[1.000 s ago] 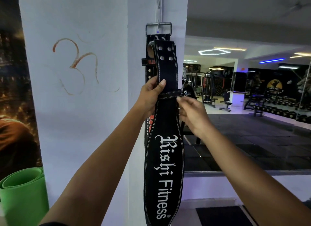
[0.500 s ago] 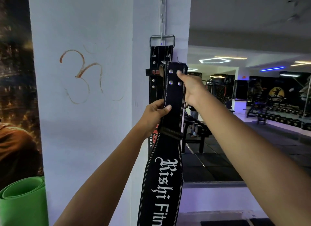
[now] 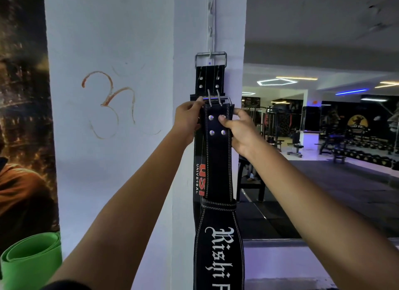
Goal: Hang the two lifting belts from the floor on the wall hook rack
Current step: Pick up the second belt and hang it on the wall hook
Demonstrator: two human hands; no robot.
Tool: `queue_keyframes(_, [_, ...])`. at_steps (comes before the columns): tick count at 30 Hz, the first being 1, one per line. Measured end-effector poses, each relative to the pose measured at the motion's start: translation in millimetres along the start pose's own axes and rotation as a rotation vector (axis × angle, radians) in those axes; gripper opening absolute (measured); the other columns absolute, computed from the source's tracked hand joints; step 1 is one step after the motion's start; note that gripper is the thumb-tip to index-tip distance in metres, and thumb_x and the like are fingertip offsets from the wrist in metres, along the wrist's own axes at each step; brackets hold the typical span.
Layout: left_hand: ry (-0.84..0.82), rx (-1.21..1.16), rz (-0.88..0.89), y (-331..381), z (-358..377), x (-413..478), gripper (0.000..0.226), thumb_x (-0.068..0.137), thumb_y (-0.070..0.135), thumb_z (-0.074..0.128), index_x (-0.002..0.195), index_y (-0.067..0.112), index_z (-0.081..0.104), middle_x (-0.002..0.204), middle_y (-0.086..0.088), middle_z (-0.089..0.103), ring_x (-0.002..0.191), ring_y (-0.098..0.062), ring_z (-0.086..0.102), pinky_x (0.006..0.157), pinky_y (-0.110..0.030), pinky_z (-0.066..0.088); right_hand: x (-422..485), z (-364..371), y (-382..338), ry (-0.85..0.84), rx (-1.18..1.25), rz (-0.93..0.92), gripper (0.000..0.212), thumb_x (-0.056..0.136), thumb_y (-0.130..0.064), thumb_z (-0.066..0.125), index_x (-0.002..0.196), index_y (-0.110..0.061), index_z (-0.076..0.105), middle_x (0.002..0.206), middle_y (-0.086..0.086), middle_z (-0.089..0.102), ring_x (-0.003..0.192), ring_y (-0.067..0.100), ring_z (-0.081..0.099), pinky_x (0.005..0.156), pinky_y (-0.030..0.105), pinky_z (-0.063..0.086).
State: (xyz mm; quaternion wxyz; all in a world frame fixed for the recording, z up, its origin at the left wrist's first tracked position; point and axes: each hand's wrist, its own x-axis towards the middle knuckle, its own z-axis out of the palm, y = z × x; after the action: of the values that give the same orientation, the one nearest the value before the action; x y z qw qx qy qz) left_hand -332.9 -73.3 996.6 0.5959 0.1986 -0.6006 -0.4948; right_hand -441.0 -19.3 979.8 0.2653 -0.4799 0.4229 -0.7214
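Gripping black white-stitched front belt (image 3: 218, 181) at buckle end | L hand (image 3: 187, 122) + R hand (image 3: 239, 132) clamped on its edges | rear belt (image 3: 209, 80) on hook rack (image 3: 211, 30)

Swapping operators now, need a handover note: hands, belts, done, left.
Left hand: gripping the left edge of the black leather lifting belt with white "Rishi Fitness" lettering, at its buckle end.
Right hand: pinching the same belt's right edge by the rivets.
Black leather belt with red "USI Universal" print: already hangs by its steel buckle from the white wall hook rack.
Done: first belt hung.
Left: get the held belt's buckle onto a hook, then let go. Whether it has caught one yet cannot be seen.
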Motion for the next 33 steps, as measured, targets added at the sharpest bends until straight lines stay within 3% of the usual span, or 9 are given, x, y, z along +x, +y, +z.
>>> queue_keyframes(3, [0.024,-0.125,-0.001,-3,1,-1,0.023,0.093,0.022,0.055,0.073,0.012,0.058,0.072,-0.003,0.061,0.06,-0.013,0.06,0.073,-0.037,0.053,0,1,0,0.01,-0.016,0.029,0.041,0.086,-0.001,0.057,0.118,-0.017,0.036,0.113,0.015,0.058,0.092,0.027,0.06,0.082,0.045,0.052])
queue_keyframes(7, [0.096,-0.188,0.012,-9,8,2,0.027,0.093,0.02,0.055,0.067,0.012,0.057,0.065,-0.001,0.059,0.05,-0.011,0.057,0.063,-0.037,0.052,3,0,1,0.047,0.026,0.034,0.058,0.084,-0.006,0.062,0.127,-0.022,0.027,0.11,0.009,0.056,0.093,0.026,0.06,0.09,0.049,0.052])
queue_keyframes(11, [0.159,-0.228,0.041,-8,10,11,0.029,0.093,0.016,0.054,0.065,0.012,0.057,0.064,-0.001,0.057,0.058,-0.014,0.055,0.07,-0.037,0.051,8,9,-17,-0.042,0.009,-0.007,0.021,0.092,-0.035,0.049,0.108,-0.021,0.053,0.09,-0.001,0.063,0.078,0.017,0.061,0.072,0.034,0.052])
queue_keyframes(15, [0.149,-0.213,0.088,2,5,27,0.028,0.092,0.018,0.055,0.064,0.013,0.057,0.065,-0.001,0.059,0.059,-0.014,0.055,0.071,-0.036,0.051,26,25,-30,0.081,-0.033,-0.087,0.024,0.096,-0.03,0.044,0.085,-0.016,0.06,0.074,0.0,0.06,0.062,0.013,0.054,0.057,0.025,0.047])
queue_keyframes(18, [0.095,-0.167,0.129,12,-1,46,0.025,0.091,0.019,0.057,0.067,0.014,0.059,0.065,-0.001,0.058,0.057,-0.014,0.054,0.065,-0.032,0.049,46,32,-36,0.16,-0.06,-0.148,0.025,0.094,-0.026,0.049,0.074,-0.018,0.061,0.077,0.0,0.061,0.067,0.016,0.055,0.067,0.033,0.051])
queue_keyframes(23, [0.074,-0.122,0.213,29,2,86,0.025,0.092,0.017,0.055,0.067,0.016,0.056,0.065,0.0,0.056,0.059,-0.015,0.051,0.072,-0.036,0.046,83,39,-49,0.18,-0.041,-0.217,0.023,0.092,-0.023,0.054,0.071,-0.018,0.062,0.071,-0.002,0.058,0.06,0.016,0.053,0.055,0.028,0.047])
queue_keyframes(27, [0.11,-0.068,0.273,38,10,127,0.029,0.09,0.019,0.056,0.061,0.016,0.056,0.063,-0.001,0.057,0.063,-0.02,0.052,0.072,-0.034,0.047,123,44,-62,0.206,-0.067,-0.272,0.024,0.091,-0.02,0.055,0.068,-0.018,0.061,0.075,0.0,0.06,0.077,0.025,0.056,0.066,0.038,0.049])
queue_keyframes(33, [0.151,-0.019,0.388,52,27,194,0.031,0.09,0.02,0.057,0.059,0.015,0.057,0.063,0.001,0.059,0.058,-0.014,0.053,0.063,-0.025,0.046,197,47,-79,0.272,-0.11,-0.368,0.028,0.084,-0.021,0.06,0.057,-0.019,0.062,0.077,0.008,0.065,0.078,0.031,0.062,0.083,0.056,0.054])
